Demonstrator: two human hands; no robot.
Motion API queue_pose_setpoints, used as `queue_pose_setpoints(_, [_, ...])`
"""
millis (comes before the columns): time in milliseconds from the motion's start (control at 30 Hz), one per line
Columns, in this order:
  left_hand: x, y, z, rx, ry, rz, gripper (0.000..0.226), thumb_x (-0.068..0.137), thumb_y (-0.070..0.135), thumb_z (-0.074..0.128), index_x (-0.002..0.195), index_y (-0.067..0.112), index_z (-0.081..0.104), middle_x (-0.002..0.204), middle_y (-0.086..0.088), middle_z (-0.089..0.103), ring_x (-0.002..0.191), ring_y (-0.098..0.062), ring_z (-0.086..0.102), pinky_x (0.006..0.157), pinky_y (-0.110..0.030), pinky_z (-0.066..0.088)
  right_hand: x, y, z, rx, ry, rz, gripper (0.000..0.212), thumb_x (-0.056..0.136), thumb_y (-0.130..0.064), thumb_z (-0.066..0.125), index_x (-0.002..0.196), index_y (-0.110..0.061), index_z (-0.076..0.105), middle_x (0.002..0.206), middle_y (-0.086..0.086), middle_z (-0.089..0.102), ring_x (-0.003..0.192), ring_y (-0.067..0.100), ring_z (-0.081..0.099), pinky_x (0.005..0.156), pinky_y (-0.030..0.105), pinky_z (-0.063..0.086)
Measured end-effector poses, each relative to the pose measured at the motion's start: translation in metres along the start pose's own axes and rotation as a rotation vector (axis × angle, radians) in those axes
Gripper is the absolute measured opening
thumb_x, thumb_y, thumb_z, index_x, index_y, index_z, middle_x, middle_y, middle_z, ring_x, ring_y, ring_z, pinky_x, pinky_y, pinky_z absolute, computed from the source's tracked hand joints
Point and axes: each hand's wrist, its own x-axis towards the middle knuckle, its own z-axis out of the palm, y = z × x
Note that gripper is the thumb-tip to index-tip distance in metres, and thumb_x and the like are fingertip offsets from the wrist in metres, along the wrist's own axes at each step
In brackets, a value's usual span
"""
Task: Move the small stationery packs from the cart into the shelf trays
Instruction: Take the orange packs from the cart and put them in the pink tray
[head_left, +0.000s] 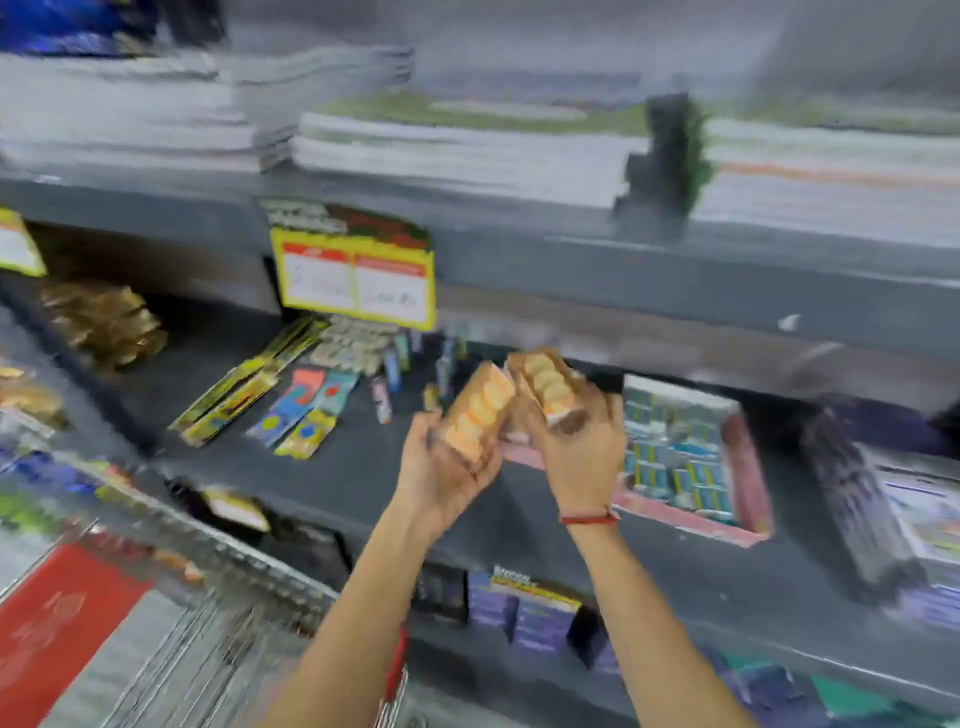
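Note:
The picture is motion-blurred. My left hand grips a small orange pack with pale round pieces showing. My right hand, a red thread on its wrist, grips a second orange pack just beside the first. Both packs hover over the dark middle shelf. Right of my hands sits a pink tray filled with several blue and white packs. The wire cart is at the lower left.
Stacks of notebooks fill the upper shelf. A yellow price tag hangs from its edge. Flat colourful packs and gold packets lie on the middle shelf. Purple boxes sit on the lower shelf. A red item lies in the cart.

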Motion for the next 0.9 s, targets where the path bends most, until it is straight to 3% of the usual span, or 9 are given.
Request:
queue_pose_setpoints(100, [0.033,-0.024,0.020,0.089,-0.005,-0.121,0.040,0.093,0.046,0.045,0.102,0.013,0.065,0.084,-0.006,0.072,0.062,-0.015,0.067,0.057,-0.022,0.057,0.012,0.025,-0.004,0.008,0.002,0.162,0.045,0.068,-0.035,0.082,0.092,-0.001,0.066,0.095,0.020,0.065,0.094,0.032,0.059,0.076,0.027,0.038])
queue_pose_setpoints(267, [0.069,-0.038,0.032,0.529,0.057,-0.104,0.023,0.095,0.015,0.043,0.080,0.013,0.059,0.057,0.001,0.067,0.050,-0.010,0.066,0.053,-0.024,0.058,0.021,0.037,0.016,-0.165,-0.059,0.217,0.044,0.070,-0.043,0.072,0.095,-0.009,0.063,0.101,0.011,0.063,0.091,0.029,0.060,0.076,0.034,0.050])
queue_pose_setpoints(367, [0.081,-0.032,0.021,0.821,0.310,0.030,0.021,0.092,0.023,0.055,0.094,0.004,0.063,0.077,-0.009,0.070,0.055,-0.016,0.068,0.046,-0.023,0.056,0.019,0.039,0.025,-0.127,-0.023,0.260,0.048,0.065,-0.040,0.078,0.096,-0.007,0.062,0.104,0.014,0.059,0.084,0.037,0.064,0.069,0.037,0.055])
queue_pose_setpoints(400, [0.083,-0.029,0.017,0.963,0.383,0.088,0.031,0.091,0.030,0.058,0.098,0.001,0.064,0.085,-0.013,0.070,0.062,-0.020,0.069,0.049,-0.025,0.057,0.019,0.041,0.027,-0.142,-0.028,0.275,0.050,0.066,-0.042,0.078,0.097,-0.006,0.062,0.105,0.015,0.058,0.085,0.038,0.064,0.068,0.038,0.056])
queue_pose_setpoints(467, [0.083,-0.019,0.012,1.411,0.431,0.142,0.055,0.087,0.051,0.055,0.101,-0.002,0.064,0.096,-0.019,0.069,0.085,-0.032,0.068,0.072,-0.035,0.059,0.018,0.047,0.031,-0.152,-0.056,0.300,0.056,0.069,-0.047,0.076,0.103,-0.006,0.060,0.111,0.016,0.056,0.088,0.039,0.064,0.070,0.040,0.057])
queue_pose_setpoints(567, [0.076,-0.003,0.011,2.044,0.490,0.185,0.073,0.080,0.070,0.047,0.106,0.003,0.063,0.113,-0.017,0.063,0.112,-0.038,0.058,0.096,-0.045,0.046,0.015,0.051,0.033,-0.153,-0.092,0.305,0.062,0.071,-0.048,0.074,0.113,-0.006,0.056,0.119,0.015,0.051,0.094,0.039,0.062,0.073,0.043,0.059])
queue_pose_setpoints(633, [0.076,0.005,0.011,2.204,0.416,0.369,0.066,0.080,0.065,0.053,0.111,0.007,0.062,0.121,-0.010,0.057,0.116,-0.033,0.054,0.100,-0.045,0.044,0.013,0.051,0.034,-0.173,-0.102,0.298,0.064,0.073,-0.049,0.073,0.118,-0.007,0.054,0.123,0.015,0.049,0.097,0.039,0.061,0.076,0.044,0.059])
queue_pose_setpoints(767, [0.084,0.006,0.014,2.302,-0.121,0.462,0.065,0.080,0.042,0.064,0.139,0.027,0.044,0.140,0.000,0.042,0.124,-0.024,0.050,0.100,-0.039,0.048,0.011,0.051,0.033,-0.172,-0.080,0.276,0.063,0.074,-0.043,0.073,0.121,-0.007,0.053,0.121,0.015,0.050,0.096,0.039,0.061,0.075,0.044,0.059])
queue_pose_setpoints(900, [0.105,-0.009,0.026,2.493,-0.026,0.320,0.055,0.081,0.020,0.059,0.135,0.016,0.045,0.139,-0.008,0.047,0.122,-0.031,0.052,0.097,-0.044,0.045,0.011,0.053,0.033,-0.160,-0.106,0.284,0.068,0.074,-0.038,0.074,0.128,-0.004,0.049,0.127,0.016,0.048,0.101,0.038,0.059,0.082,0.046,0.057])
